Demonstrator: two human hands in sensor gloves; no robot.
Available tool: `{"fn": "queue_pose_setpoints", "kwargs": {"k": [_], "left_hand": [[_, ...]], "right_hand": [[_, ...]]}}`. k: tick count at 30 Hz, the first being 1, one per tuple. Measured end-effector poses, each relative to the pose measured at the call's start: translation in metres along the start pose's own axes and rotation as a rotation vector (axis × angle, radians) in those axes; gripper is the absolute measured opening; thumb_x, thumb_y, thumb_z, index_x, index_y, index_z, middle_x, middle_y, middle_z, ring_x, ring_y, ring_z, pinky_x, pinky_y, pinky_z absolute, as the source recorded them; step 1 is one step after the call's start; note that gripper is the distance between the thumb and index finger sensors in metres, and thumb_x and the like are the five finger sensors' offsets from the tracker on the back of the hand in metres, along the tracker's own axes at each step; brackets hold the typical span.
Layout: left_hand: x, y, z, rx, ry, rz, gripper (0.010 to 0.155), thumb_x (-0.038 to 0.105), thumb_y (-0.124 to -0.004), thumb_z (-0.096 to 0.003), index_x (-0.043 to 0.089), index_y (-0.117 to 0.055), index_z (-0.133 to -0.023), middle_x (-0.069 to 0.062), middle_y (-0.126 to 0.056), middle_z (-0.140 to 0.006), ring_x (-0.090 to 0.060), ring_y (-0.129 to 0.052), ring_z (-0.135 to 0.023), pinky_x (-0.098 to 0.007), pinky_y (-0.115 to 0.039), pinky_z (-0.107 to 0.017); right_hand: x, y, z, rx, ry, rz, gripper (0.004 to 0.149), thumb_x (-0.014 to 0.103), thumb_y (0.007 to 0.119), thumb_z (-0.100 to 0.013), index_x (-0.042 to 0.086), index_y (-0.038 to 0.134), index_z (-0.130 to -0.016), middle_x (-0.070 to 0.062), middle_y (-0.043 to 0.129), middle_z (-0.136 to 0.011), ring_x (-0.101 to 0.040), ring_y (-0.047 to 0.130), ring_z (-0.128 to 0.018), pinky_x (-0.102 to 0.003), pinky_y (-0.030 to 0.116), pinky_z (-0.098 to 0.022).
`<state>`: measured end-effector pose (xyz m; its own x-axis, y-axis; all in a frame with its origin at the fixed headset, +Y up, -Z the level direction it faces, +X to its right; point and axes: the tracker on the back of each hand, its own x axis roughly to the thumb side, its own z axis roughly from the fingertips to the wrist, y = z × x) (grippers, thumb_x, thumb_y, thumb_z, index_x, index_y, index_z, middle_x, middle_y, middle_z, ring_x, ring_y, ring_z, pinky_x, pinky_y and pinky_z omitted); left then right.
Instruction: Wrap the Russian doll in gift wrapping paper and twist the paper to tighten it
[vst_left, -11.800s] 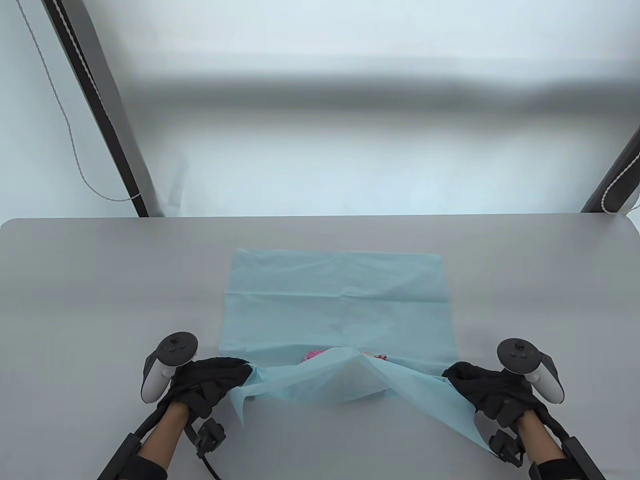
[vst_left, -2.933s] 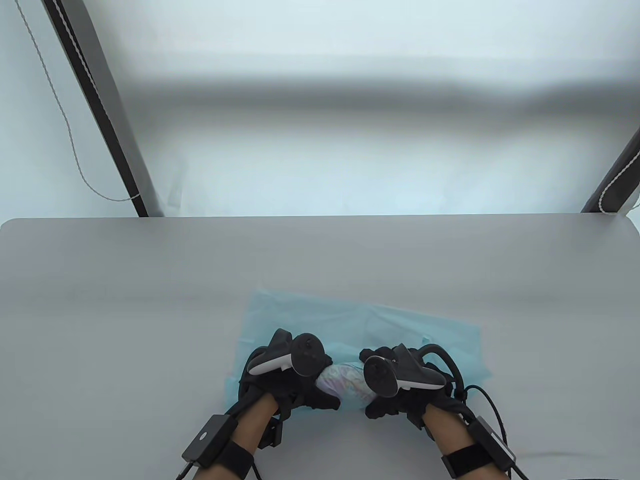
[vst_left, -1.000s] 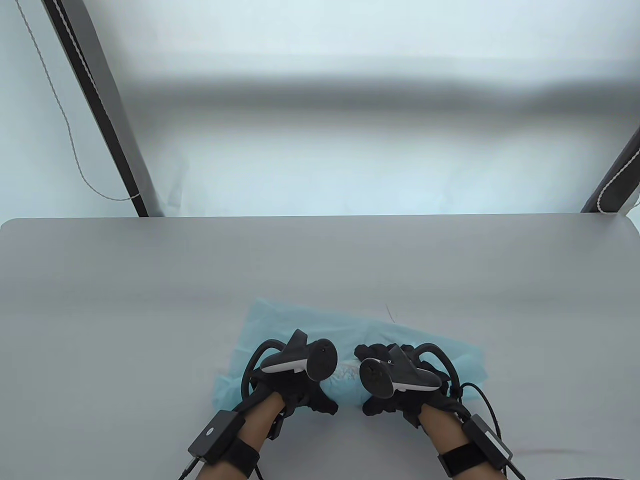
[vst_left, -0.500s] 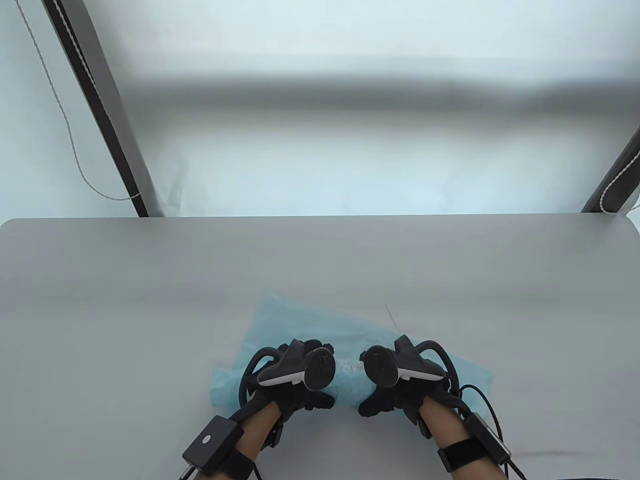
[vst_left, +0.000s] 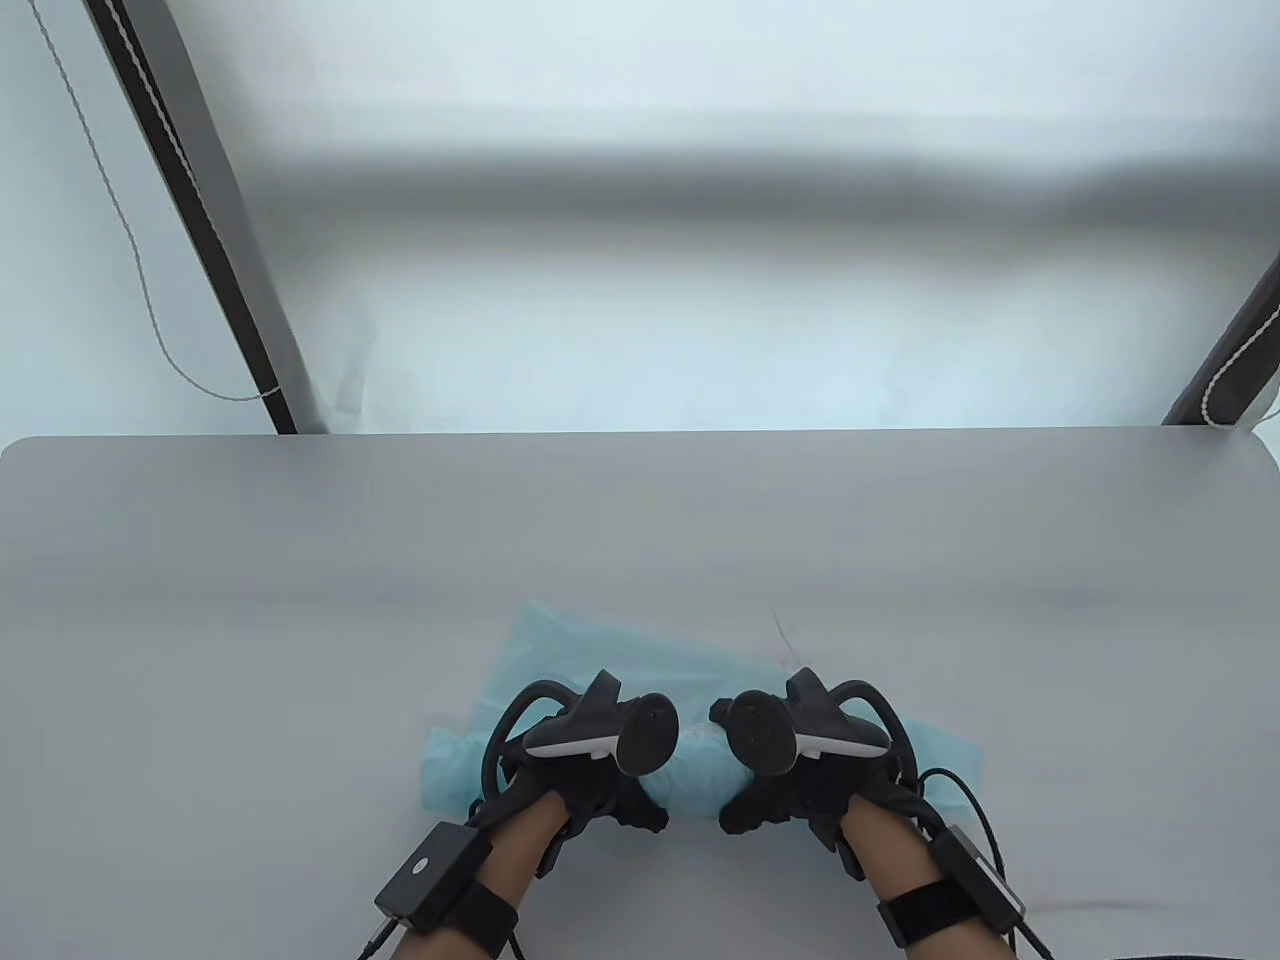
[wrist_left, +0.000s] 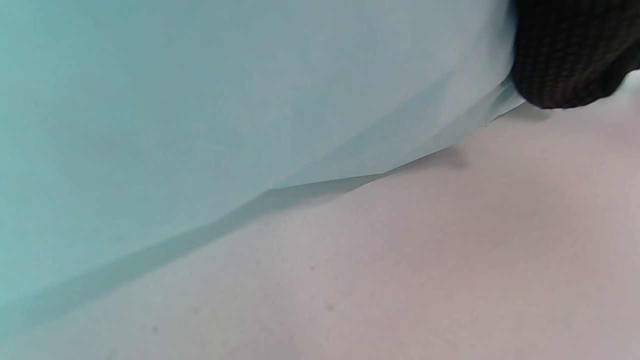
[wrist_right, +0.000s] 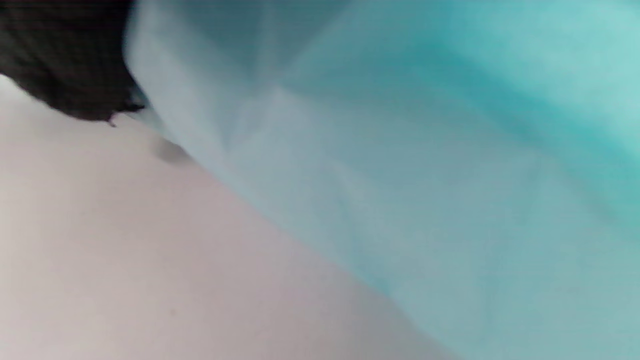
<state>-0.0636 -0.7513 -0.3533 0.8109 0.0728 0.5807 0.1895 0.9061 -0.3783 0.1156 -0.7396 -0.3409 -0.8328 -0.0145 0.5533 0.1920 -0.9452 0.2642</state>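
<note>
From the table view I have my left hand (vst_left: 590, 775) and right hand (vst_left: 790, 785) close together at the near edge of the surface (vst_left: 300, 560), both curled round a light blue bundle of wrapping paper (vst_left: 700, 775) that lies between them. The doll itself does not show; I judge it sits inside that bundle, fully covered. Loose paper spreads out flat behind and to either side of my hands, untwisted. In the left wrist view, one gloved fingertip (wrist_left: 565, 55) presses against the paper (wrist_left: 200, 110) at the top right corner, and the sheet slopes down to the bare surface (wrist_left: 425, 260); I cannot tell how tightly the rest of that hand grips. In the right wrist view, which is blurred, a dark glove tip (wrist_right: 65, 55) sits at the top left against the paper (wrist_right: 425, 175), again above the surface (wrist_right: 125, 260). My judgement: the rolling is largely done, and the loose ends are not yet gathered or twisted tight.
</note>
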Motion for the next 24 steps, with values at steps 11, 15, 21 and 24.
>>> {"fn": "queue_pose_setpoints", "kwargs": {"k": [11, 15, 21, 24], "left_hand": [[-0.007, -0.01, 0.007, 0.02, 0.006, 0.071, 0.103, 0.071, -0.088, -0.0359, 0.019, -0.042, -0.112, -0.016, -0.071, -0.111, -0.041, -0.083, -0.091, -0.062, -0.066, -0.065], [0.002, -0.01, 0.009, 0.043, 0.001, 0.002, 0.107, 0.068, -0.085, -0.037, 0.018, -0.029, -0.113, -0.016, -0.053, -0.119, -0.044, -0.067, -0.102, -0.069, -0.053, -0.072], [0.017, -0.01, 0.007, 0.121, -0.041, -0.136, 0.111, 0.066, -0.086, -0.038, 0.016, -0.019, -0.112, -0.018, -0.041, -0.123, -0.046, -0.057, -0.11, -0.068, -0.05, -0.074], [0.017, -0.007, 0.005, 0.137, -0.024, -0.13, 0.108, 0.067, -0.088, -0.0376, 0.017, -0.029, -0.112, -0.016, -0.058, -0.119, -0.044, -0.074, -0.101, -0.063, -0.061, -0.07]], "right_hand": [[0.006, -0.002, -0.001, -0.045, -0.021, 0.037, 0.11, 0.075, 0.092, -0.036, 0.015, 0.053, -0.12, -0.017, 0.083, -0.106, -0.034, 0.09, -0.086, -0.06, 0.069, -0.074], [0.0, -0.003, -0.002, -0.002, 0.005, -0.025, 0.11, 0.077, 0.091, -0.036, 0.013, 0.056, -0.119, -0.018, 0.086, -0.103, -0.034, 0.092, -0.083, -0.059, 0.072, -0.072], [-0.018, 0.001, -0.005, 0.09, 0.052, -0.224, 0.11, 0.076, 0.093, -0.036, 0.012, 0.059, -0.119, -0.02, 0.087, -0.104, -0.035, 0.091, -0.083, -0.06, 0.072, -0.071], [-0.021, 0.003, -0.005, 0.102, 0.051, -0.259, 0.111, 0.075, 0.094, -0.037, 0.012, 0.056, -0.12, -0.02, 0.084, -0.106, -0.037, 0.089, -0.086, -0.061, 0.07, -0.072]]}}
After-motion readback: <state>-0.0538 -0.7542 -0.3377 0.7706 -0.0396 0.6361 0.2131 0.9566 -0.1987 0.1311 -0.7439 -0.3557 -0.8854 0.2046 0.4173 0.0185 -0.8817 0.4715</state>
